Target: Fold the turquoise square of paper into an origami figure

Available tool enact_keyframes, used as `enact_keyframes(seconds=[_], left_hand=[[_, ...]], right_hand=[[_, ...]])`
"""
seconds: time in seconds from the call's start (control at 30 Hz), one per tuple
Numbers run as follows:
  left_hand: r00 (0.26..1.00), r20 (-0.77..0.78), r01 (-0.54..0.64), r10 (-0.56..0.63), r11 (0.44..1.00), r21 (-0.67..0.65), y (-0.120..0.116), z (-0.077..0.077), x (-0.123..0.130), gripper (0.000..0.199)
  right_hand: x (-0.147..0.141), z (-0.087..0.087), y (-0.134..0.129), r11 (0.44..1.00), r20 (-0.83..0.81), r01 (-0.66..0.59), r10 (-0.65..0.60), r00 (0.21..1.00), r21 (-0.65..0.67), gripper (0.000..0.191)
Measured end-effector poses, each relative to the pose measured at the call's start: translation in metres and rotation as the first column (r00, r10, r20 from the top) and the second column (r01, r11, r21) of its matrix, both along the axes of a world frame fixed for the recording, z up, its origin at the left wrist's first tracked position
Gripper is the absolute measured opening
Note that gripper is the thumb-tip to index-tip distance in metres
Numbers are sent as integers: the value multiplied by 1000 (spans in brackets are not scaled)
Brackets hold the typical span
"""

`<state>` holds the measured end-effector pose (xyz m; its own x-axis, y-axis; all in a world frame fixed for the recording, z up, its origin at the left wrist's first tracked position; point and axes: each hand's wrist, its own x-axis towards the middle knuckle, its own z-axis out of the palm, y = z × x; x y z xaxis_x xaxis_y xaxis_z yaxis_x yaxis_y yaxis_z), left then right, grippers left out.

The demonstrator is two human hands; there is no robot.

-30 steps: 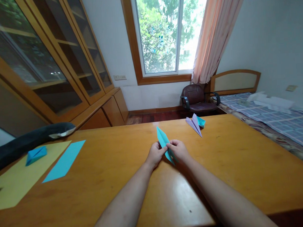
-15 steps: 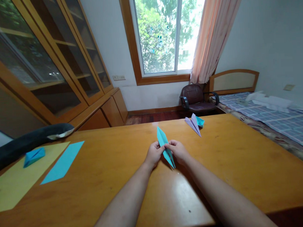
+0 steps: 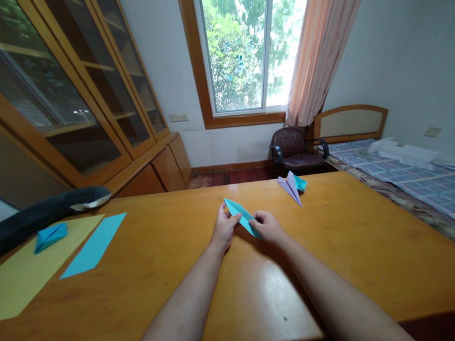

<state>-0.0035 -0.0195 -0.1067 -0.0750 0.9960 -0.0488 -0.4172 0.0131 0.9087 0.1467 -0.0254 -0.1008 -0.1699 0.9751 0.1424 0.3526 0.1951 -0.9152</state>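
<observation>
A narrow piece of folded light-blue paper (image 3: pixel 245 220) is held just above the table, slanting from upper left to lower right. My left hand (image 3: pixel 224 228) grips its left part, with the thumb lying on the near face and a finger up by the far tip. At the right end my right hand (image 3: pixel 267 226) pinches the paper between thumb and curled fingers. Some of the fingers on both hands are hidden behind the paper or the knuckles.
On the wooden table (image 3: pixel 161 302) lie a purple paper plane (image 3: pixel 290 187) and a blue folded paper (image 3: pixel 300 184). At left are a flat blue strip (image 3: pixel 94 247), a yellow sheet (image 3: pixel 26 279) with a blue folded piece (image 3: pixel 50 237), and a dark stuffed toy (image 3: pixel 46 209).
The folded paper has turned, its upper tip swinging left and its lower end rising to the right. My left hand has shifted slightly left and taken hold nearer that tip.
</observation>
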Motion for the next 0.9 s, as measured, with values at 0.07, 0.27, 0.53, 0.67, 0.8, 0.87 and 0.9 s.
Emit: enact_keyframes(seconds=[0.07,0.27,0.53,0.67,0.8,0.87,0.9], left_hand=[[995,-84,-48,48,999,-2,3,1,-9,104],[704,-706,113,82,968,225,5,17,-41,69],[209,-972,470,-111,883,0,-12,40,-44,23],[106,-987,553,-119,832,-41,-16,40,-37,14],[63,-989,593,-131,802,-69,-17,37,-33,7],[67,-988,590,-138,804,-72,-16,35,-33,7],[71,-988,586,-139,807,-71,-16,34,-34,7]], right_hand=[[3,2,-1,999,74,-37,36,997,6,14],[8,-1,-4,978,223,-209,204,953,-3,11],[7,-1,-9,936,296,-350,327,898,29,8],[3,4,-12,904,348,-413,353,868,113,9],[0,9,-15,869,389,-461,368,845,180,11],[0,11,-16,867,406,-468,370,835,171,11],[1,11,-16,872,411,-464,370,833,157,10]])
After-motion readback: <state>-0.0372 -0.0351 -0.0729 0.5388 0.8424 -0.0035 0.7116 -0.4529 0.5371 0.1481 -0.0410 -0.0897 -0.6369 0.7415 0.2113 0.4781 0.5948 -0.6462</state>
